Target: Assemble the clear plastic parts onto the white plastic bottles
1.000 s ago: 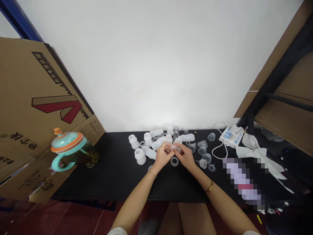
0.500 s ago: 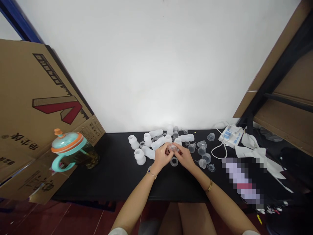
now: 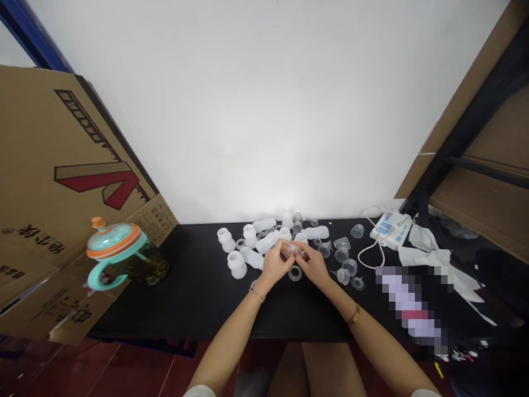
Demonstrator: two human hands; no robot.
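Observation:
My left hand point(image 3: 273, 266) and my right hand point(image 3: 313, 264) meet over the black table point(image 3: 198, 292), fingers pinched together on a small clear plastic part point(image 3: 293, 250) held between them. A clear ring point(image 3: 295, 273) lies on the table just below my hands. Several white translucent bottle bodies point(image 3: 237, 264) lie behind and left of my hands. Several clear nipples and caps point(image 3: 342, 255) lie to the right.
A glass jug with a teal and orange lid point(image 3: 118, 255) stands at the left, against a leaning cardboard box point(image 3: 61, 182). A white power strip with cable point(image 3: 390, 229) and white cloth point(image 3: 433, 256) lie at the right, under a dark shelf frame point(image 3: 463, 138).
Both hands stay together on the small clear part, with only slight finger movement. Nothing on the table has moved.

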